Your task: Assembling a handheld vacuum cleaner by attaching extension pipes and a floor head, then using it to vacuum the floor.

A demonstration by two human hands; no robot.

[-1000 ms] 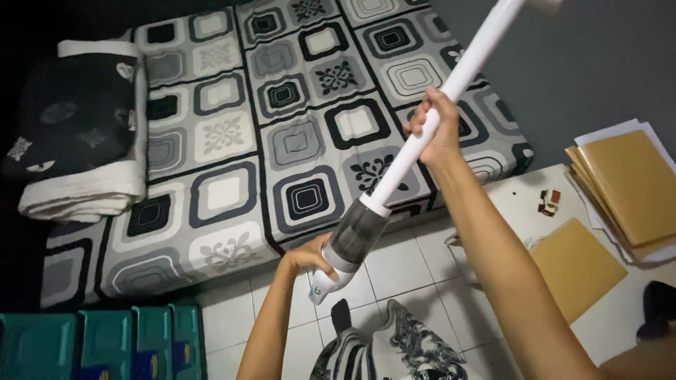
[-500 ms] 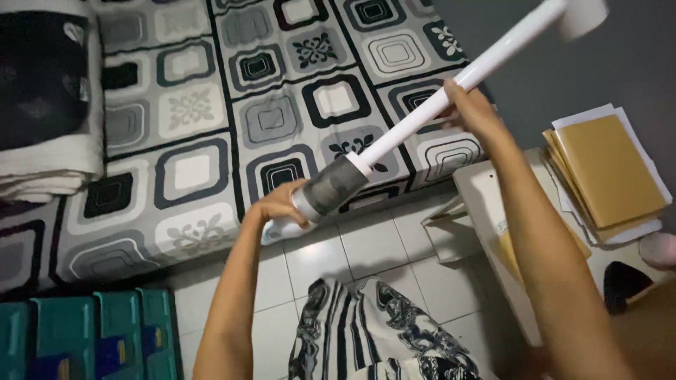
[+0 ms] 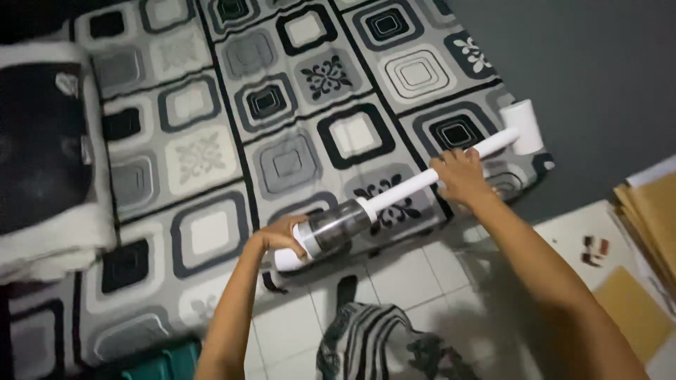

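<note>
Nearest the camera: patterned black-and-white clothing (image 3: 384,348) of the person, over a white tiled floor (image 3: 415,271). Teal bin (image 3: 158,366) edge at bottom left. Left hand (image 3: 278,236) is wrapped around the handle end of a white stick vacuum (image 3: 394,193), right behind its dark clear dust cup (image 3: 336,226). Right hand (image 3: 461,176) is clenched around the white tube (image 3: 405,188) further up. The vacuum is held nearly level, tilted slightly up to the right, over the near edge of the mattress (image 3: 282,141). Its white head (image 3: 524,127) sits at the mattress's far right corner; contact with the sheet cannot be told. The mattress has a grey, black and white square-pattern cover. Folded black-and-white blanket (image 3: 46,155) lies on its left side. To the right, a white low table (image 3: 570,239) with brown folders (image 3: 651,211) and a small dark item (image 3: 593,248). Grey wall (image 3: 584,63) beyond.
</note>
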